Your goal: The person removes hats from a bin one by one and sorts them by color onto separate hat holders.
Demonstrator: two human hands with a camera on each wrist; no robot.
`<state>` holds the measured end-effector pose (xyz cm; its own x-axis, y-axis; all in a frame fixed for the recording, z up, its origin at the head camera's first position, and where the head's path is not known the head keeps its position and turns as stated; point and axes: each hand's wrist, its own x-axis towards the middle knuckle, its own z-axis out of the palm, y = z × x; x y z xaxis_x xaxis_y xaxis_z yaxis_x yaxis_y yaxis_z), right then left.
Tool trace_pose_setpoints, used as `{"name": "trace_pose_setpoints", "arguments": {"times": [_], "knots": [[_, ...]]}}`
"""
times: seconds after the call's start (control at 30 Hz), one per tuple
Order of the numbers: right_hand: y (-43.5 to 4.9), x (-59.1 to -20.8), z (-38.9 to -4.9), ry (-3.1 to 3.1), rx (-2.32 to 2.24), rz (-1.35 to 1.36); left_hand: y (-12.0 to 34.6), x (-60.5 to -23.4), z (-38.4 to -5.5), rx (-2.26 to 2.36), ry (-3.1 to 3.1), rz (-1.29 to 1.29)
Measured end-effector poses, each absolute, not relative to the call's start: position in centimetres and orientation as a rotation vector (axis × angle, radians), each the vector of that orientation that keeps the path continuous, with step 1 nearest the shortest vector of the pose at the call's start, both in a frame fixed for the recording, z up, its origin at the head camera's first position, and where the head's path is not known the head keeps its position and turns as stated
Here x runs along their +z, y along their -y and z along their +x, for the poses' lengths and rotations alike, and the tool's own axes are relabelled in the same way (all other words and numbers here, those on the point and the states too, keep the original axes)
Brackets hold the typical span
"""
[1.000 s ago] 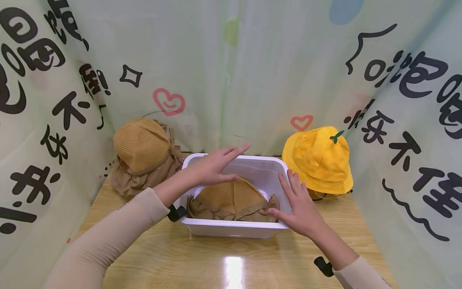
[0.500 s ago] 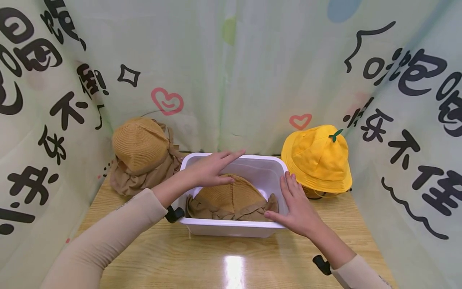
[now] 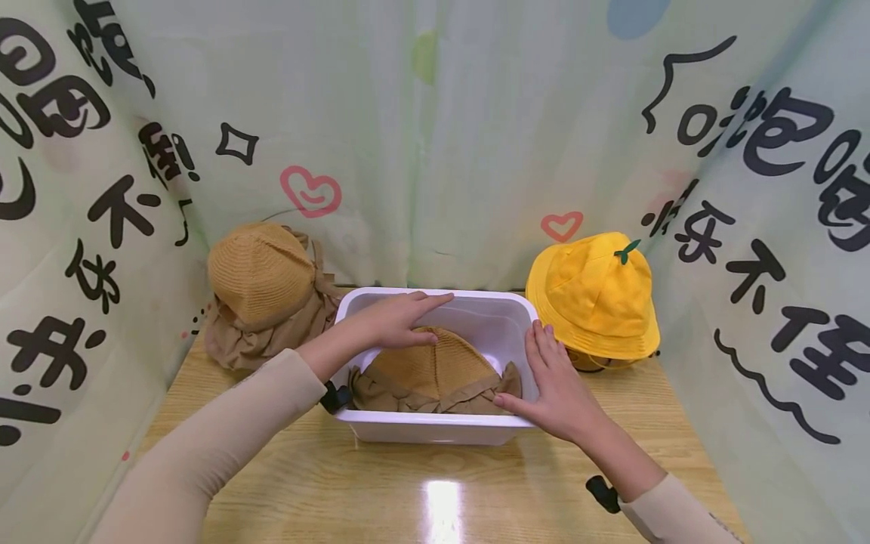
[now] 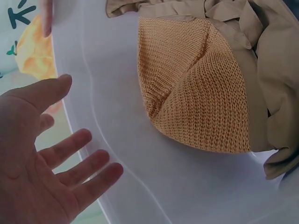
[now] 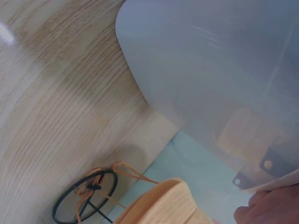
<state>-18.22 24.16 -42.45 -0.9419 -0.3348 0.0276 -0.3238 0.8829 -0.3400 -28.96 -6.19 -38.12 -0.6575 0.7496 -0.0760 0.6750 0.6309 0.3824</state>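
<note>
A white plastic bin [image 3: 435, 432] stands on the table, and inside it lies a tan knit hat [image 3: 442, 370] with a brown cloth brim. The hat's ribbed crown and bunched cloth also show in the left wrist view. My left hand [image 3: 390, 321] is over the bin's left and back part, fingers extended, holding nothing and apart from the hat. At the bin's right rim is my right hand [image 3: 560, 389], its fingers straight along that side and the thumb reaching over the front corner. The right wrist view shows only part of this hand [image 5: 273, 207], against the bin's edge.
Back left, a second tan hat [image 3: 261, 276] with brown cloth sits beside the bin. A yellow bucket hat [image 3: 598, 298] with a green sprout rests on a stand [image 5: 86, 196] at the right. Printed curtains [image 3: 476, 151] enclose the wooden table [image 3: 340, 491].
My right hand has moved slightly in to the bin's right rim, its fingers drawing closer together. The left hand stays over the bin, nearly still. The head view has shifted a little.
</note>
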Motion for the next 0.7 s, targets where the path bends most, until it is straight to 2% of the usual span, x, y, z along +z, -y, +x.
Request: {"name": "trace_pose_setpoints", "arguments": {"times": [0.3,0.7], "knots": [[-24.3,-42.7,-18.4,-3.026,-0.522,-0.532,5.6,-39.1,-30.0,0.457,-2.595,1.135],[-24.2,-42.7,-18.3,-3.030,-0.527,-0.529,5.0,-40.5,-30.3,0.305,-2.538,0.930]]}}
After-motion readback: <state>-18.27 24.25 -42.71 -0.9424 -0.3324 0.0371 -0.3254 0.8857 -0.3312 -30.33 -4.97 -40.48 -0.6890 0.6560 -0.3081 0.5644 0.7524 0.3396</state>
